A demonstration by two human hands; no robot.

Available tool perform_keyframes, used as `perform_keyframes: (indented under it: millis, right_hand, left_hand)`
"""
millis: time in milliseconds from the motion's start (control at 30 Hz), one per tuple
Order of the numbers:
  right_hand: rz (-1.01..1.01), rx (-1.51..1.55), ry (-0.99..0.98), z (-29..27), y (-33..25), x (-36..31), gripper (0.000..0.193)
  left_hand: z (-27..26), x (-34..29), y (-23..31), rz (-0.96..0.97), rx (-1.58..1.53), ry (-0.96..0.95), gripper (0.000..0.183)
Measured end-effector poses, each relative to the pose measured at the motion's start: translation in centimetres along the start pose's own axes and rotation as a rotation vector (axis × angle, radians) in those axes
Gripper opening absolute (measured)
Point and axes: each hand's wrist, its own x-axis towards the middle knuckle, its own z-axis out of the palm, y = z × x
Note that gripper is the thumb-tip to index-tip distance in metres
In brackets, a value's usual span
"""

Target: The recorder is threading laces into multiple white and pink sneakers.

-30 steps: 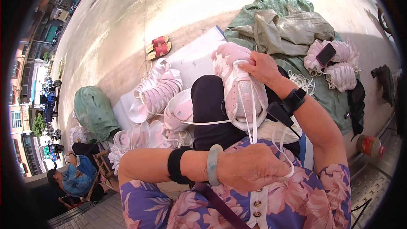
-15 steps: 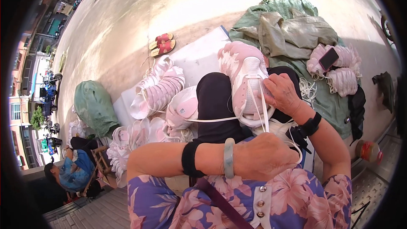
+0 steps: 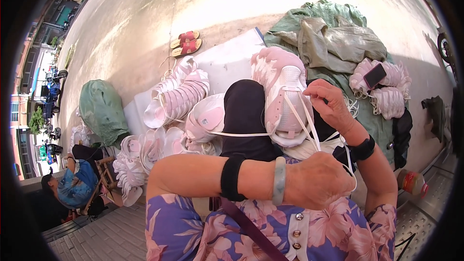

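Left hand is closed in a loose fist round the white lace, ends pulled taut toward me; right hand pinches the same lace between thumb and fingertips up by the shoe's tongue, other fingers half curled; I read both as holding, not open.

The pink-and-white sneaker sits sole-down on my black-trousered knee, toe pointing away, just in front of both hands; a second strand of lace runs off leftward across the knee.

Handling, as I judge it: sneaker is light, padded upper soft and squashy, sole stiffer, so steady it by the sole or heel, not the mesh; lace is thin, limp, a bit slick, slips unless pinched near the eyelets; best hold is close to the tongue where my right fingers already are; nothing fragile here.

Around: pile of pale pink sneakers left of the knee, more white ones lower left; red sandals on the concrete beyond; green sack far left; green cloth heap right, with more shoes and a dark phone on it; another person seated lower left.
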Motion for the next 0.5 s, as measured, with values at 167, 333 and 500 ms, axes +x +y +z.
perform_keyframes:
  millis: [167,333,500]
  right_hand:
    - [0.127,0.145,-0.157,0.7,-1.2,0.5,0.014]
    - [0.358,0.341,-0.254,2.0,-2.7,0.9,0.02]
    - [0.764,0.906,-0.227,1.2,-2.9,1.0,0.023]
  left_hand:
    - [0.3,0.3,0.3,0.015,0.073,-0.002,0.01]
    - [0.8,0.3,0.0,0.024,0.089,-0.013,0.014]
    - [0.1,-0.3,0.5,0.026,0.065,-0.038,0.016]
